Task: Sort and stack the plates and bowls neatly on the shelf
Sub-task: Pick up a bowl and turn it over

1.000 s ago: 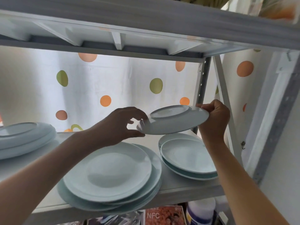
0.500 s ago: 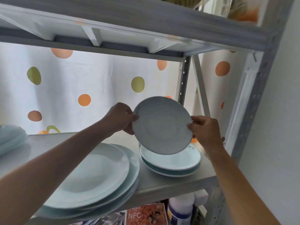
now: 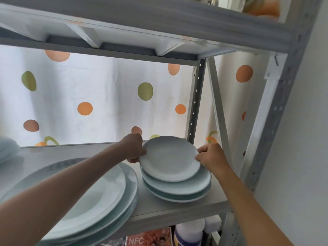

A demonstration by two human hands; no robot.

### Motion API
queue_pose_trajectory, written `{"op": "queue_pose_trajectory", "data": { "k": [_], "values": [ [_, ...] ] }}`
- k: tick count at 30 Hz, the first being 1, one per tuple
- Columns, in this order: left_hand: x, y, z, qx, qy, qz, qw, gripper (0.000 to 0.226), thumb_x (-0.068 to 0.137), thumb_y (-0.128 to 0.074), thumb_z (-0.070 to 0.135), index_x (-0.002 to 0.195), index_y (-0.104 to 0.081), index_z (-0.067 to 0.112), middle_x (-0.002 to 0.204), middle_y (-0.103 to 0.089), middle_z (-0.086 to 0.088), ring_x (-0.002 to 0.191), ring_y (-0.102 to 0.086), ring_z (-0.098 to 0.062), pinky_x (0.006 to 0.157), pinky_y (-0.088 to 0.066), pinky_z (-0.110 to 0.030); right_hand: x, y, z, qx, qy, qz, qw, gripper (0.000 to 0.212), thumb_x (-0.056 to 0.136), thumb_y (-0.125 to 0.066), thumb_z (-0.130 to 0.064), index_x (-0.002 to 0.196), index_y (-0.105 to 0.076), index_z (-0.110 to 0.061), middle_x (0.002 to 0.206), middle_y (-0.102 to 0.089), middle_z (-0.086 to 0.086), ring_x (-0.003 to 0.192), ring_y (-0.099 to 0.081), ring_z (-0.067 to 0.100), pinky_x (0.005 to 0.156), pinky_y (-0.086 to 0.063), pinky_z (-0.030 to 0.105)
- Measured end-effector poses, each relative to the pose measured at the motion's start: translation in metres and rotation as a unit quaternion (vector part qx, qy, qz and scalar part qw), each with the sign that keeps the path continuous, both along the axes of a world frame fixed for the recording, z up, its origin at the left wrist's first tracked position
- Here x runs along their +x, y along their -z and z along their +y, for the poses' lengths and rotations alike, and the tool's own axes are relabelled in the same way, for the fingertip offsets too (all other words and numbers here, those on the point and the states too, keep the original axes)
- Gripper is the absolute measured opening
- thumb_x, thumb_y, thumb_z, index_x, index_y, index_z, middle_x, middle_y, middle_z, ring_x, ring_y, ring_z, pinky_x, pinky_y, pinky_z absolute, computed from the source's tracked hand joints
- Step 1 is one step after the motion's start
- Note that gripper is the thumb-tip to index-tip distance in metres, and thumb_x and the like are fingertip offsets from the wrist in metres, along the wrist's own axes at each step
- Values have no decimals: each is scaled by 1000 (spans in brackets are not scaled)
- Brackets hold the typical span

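Note:
A small pale-blue plate [image 3: 169,158] is held face up between both hands, tilted slightly toward me, just on top of the stack of small plates [image 3: 177,190] at the right end of the shelf [image 3: 177,209]. My left hand [image 3: 134,147] grips its left rim. My right hand [image 3: 211,157] grips its right rim. A stack of large pale-blue plates [image 3: 92,197] lies to the left, partly hidden under my left forearm.
Another plate stack [image 3: 8,150] shows at the far left edge. The upper shelf [image 3: 142,31] hangs close overhead. Metal uprights [image 3: 194,102] and a diagonal brace [image 3: 217,105] stand right of the small stack. A dotted curtain [image 3: 99,96] closes the back. Bottles [image 3: 190,233] stand below.
The small plate, held nearly upright half a second ago, has tipped back to near flat and come down onto the small stack. Both hands kept their hold.

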State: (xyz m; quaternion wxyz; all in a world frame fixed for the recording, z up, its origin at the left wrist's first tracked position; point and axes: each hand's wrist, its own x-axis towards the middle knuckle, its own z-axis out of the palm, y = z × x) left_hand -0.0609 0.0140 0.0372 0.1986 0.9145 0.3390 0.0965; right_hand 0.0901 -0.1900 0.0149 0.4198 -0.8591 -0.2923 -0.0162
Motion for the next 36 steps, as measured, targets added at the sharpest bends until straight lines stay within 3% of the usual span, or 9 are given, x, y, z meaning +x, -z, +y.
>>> {"op": "queue_pose_trajectory", "data": {
  "k": [9,14,18,21,23,27,30,34,36],
  "values": [
    [3,-8,-8,46,-14,40,998,27,89,-59,24,70,-58,4,52,-64,-6,37,-57,-15,47,-52,-25,5,4,8,-76,13,-31,997,22,81,-63,-11,62,-55,-5,55,-45,5,52,-46,22,46,-31,23],
    [-6,-12,-22,223,-53,19,973,34,95,-54,38,103,-55,5,94,-61,-9,97,-63,-31,69,-42,-30,-7,-4,15,-98,37,-93,990,33,84,-59,-15,59,-37,-14,56,-37,1,51,-39,20,45,-23,22],
    [-22,-17,-20,199,-33,-61,977,36,91,-55,37,69,-49,10,71,-50,-3,82,-59,-31,66,-42,-30,-30,-16,28,-51,10,-132,990,25,81,-57,-13,59,-47,-7,56,-42,7,56,-47,27,46,-30,23],
    [-46,-27,-20,190,-24,-97,977,34,88,-55,36,76,-61,4,73,-60,-10,75,-59,-30,66,-48,-31,-59,-26,46,0,-25,-142,990,19,78,-58,-11,78,-67,5,78,-68,20,78,-64,39,67,-57,37],
    [-70,-33,-14,179,-25,-116,977,34,87,-55,37,81,-65,5,76,-63,-11,75,-60,-30,64,-47,-31,-87,-33,64,32,-67,-118,990,21,79,-60,-11,86,-71,4,88,-73,19,87,-67,35,77,-57,36],
    [-135,-44,11,166,-34,-170,971,32,87,-57,36,74,-63,7,71,-65,-10,71,-63,-28,64,-48,-31,-145,-45,110,55,-136,-68,987,21,81,-62,-17,78,-70,2,73,-71,13,77,-65,31,67,-51,30],
    [-193,-48,40,50,-36,-247,967,25,87,-59,23,77,-66,2,72,-71,-13,62,-70,-24,56,-56,-31,-197,-56,149,84,-187,-31,978,14,79,-65,-15,76,-74,-4,73,-73,0,77,-67,20,72,-50,29],
    [-268,-49,85,-7,-92,-380,920,16,86,-58,11,78,-68,2,71,-71,-16,59,-71,-26,52,-58,-32,-278,-72,219,89,-260,95,957,16,82,-67,-11,85,-70,5,76,-64,10,73,-59,24,54,-43,25],
    [-305,-43,113,-7,-131,-431,893,15,85,-56,10,79,-68,3,72,-71,-18,66,-72,-32,62,-62,-39,-321,-77,248,106,-277,156,942,17,84,-65,-7,70,-59,1,73,-59,13,66,-58,27,49,-42,26]
  ]
}}
